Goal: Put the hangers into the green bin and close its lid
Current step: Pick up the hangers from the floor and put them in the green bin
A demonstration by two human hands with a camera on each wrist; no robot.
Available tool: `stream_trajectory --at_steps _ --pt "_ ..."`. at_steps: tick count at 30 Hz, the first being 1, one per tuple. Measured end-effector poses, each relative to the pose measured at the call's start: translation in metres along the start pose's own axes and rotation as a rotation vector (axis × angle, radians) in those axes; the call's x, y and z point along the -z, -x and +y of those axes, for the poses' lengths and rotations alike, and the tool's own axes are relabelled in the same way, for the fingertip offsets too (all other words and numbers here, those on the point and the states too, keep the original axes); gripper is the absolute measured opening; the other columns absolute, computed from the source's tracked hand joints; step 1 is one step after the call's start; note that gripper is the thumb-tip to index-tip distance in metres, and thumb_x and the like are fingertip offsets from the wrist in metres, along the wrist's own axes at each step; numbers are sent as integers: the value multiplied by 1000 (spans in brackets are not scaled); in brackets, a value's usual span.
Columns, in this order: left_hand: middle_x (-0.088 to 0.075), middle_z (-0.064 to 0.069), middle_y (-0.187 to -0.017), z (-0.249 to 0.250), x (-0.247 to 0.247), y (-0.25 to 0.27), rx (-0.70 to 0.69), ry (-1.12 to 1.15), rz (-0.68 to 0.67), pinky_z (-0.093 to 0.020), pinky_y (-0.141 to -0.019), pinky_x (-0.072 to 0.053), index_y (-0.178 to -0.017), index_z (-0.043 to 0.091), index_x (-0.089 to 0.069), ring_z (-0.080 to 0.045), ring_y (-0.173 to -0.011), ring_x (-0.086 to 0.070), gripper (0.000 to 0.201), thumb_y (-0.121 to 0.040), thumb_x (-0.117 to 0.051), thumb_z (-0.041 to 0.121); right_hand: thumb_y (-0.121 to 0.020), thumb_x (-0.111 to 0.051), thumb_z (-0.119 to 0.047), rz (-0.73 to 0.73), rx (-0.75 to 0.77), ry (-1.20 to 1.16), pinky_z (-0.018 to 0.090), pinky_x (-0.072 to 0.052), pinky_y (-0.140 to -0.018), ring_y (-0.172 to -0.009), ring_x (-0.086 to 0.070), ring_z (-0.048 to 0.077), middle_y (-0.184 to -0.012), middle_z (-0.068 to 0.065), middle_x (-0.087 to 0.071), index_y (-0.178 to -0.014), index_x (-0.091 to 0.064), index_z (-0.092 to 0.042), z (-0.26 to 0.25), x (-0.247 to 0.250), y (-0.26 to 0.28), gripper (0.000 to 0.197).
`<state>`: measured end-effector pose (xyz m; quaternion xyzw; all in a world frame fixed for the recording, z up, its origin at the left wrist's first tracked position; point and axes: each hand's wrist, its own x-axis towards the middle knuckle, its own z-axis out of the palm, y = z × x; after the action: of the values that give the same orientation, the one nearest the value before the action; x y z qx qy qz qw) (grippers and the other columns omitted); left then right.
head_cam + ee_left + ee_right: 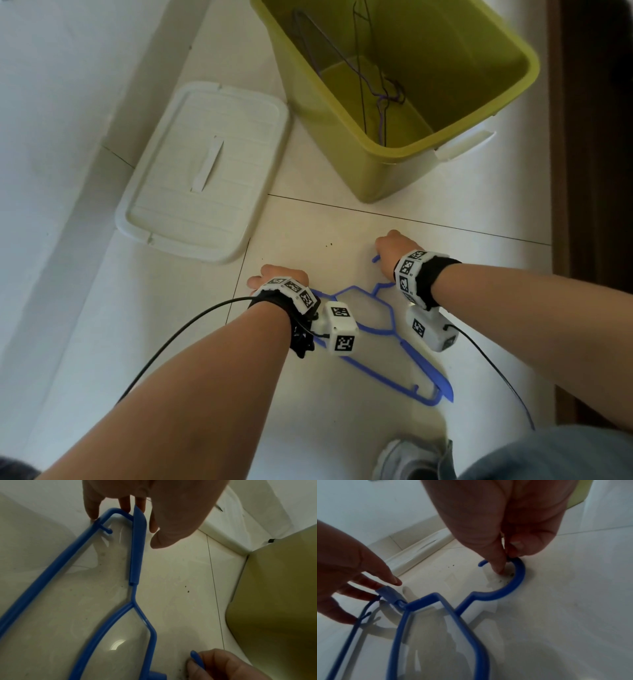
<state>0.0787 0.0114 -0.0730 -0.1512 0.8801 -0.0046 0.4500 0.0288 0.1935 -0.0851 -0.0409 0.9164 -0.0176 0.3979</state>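
A blue plastic hanger (443,387) lies flat on the tiled floor between my arms. My right hand (390,245) pinches its hook (517,582) between thumb and forefinger, right hand (506,558) low against the floor. My left hand (279,275) reaches down to the hanger's left shoulder end (137,555). The straight fingertips of the left hand (142,526) touch that end, and the thumb stays just off it. The open green bin (376,178) stands beyond, with thin wire hangers (380,99) inside. Its white lid (205,171) lies on the floor to the left.
A white wall runs along the left, close behind the lid. A dark door frame (589,171) borders the right side. My shoe (404,459) and trouser leg sit at the bottom right. Black cables trail from both wrists. The green bin's side (274,588) is close by on my right.
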Motion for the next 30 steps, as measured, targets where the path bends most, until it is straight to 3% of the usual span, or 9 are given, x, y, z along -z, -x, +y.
stream_trajectory --at_steps 3,8,14,16,19,21,22,26,30 --pt "-36 -3 -78 -2 5 -3 -11 19 14 -37 -93 -45 -67 16 -44 -17 -64 -33 24 -91 -49 15 -94 -46 -9 -69 44 7 32 -43 -95 -117 -55 32 -133 15 -51 -122 -58 -7 1 11 1 30" --pt "-39 0 -73 -13 18 1 -25 74 43 -33 -81 -43 -61 17 -41 -15 -61 -37 29 -89 -51 18 -95 -45 -14 79 132 -14 28 -39 -74 -105 -60 29 -115 12 -64 -112 -62 -12 0 20 9 24" --pt "-37 -3 -72 -29 19 -15 105 471 83 -26 -71 -40 -60 12 -30 -9 -57 -31 37 -84 -57 19 -95 -46 -18 168 253 -16 33 -46 -80 -100 -60 30 -109 11 -66 -110 -64 -14 -25 42 27 24" --pt "-45 -1 -72 -34 24 -14 180 560 100 -30 -85 -44 -62 14 -46 -16 -74 -48 27 -85 -60 19 -96 -45 -18 197 295 -13 32 -43 -75 -100 -60 29 -109 11 -66 -110 -64 -14 -35 51 34 24" --pt "-50 -13 -122 -43 32 -11 292 722 327 -45 -107 -36 -97 14 -60 -33 -122 -43 13 -87 -59 22 -97 -43 -18 248 337 -35 28 -38 -72 -102 -60 29 -110 11 -65 -114 -63 -13 -50 67 48 26" --pt "-25 -13 -153 -46 39 -10 342 1019 448 -44 -113 -28 -140 12 -37 -35 -138 -31 53 -91 -50 28 -98 -42 -18 286 362 -63 28 -38 -73 -103 -59 29 -112 11 -65 -116 -62 -13 -58 77 56 28" --pt "-16 -10 -158 -45 45 -7 361 1133 530 -44 -115 -25 -149 13 -24 -35 -141 -28 63 -93 -47 31 -98 -42 -18 305 373 -74 29 -39 -74 -104 -59 29 -112 12 -65 -117 -62 -12 -62 83 61 28" --pt "-11 -7 -162 -45 69 2 342 1383 794 -45 -119 -17 -153 10 -9 -33 -146 -21 75 -94 -44 39 -97 -43 -21 430 382 -148 31 -45 -82 -101 -60 29 -109 12 -66 -116 -62 -13 -71 106 73 28" --pt "-30 -15 -155 -54 86 0 385 1495 645 -48 -116 -23 -151 10 -16 -36 -141 -31 71 -95 -34 49 -94 -50 -22 582 351 -400 32 -52 -82 -84 -60 21 -89 5 -65 -108 -67 -15 -71 134 76 23"
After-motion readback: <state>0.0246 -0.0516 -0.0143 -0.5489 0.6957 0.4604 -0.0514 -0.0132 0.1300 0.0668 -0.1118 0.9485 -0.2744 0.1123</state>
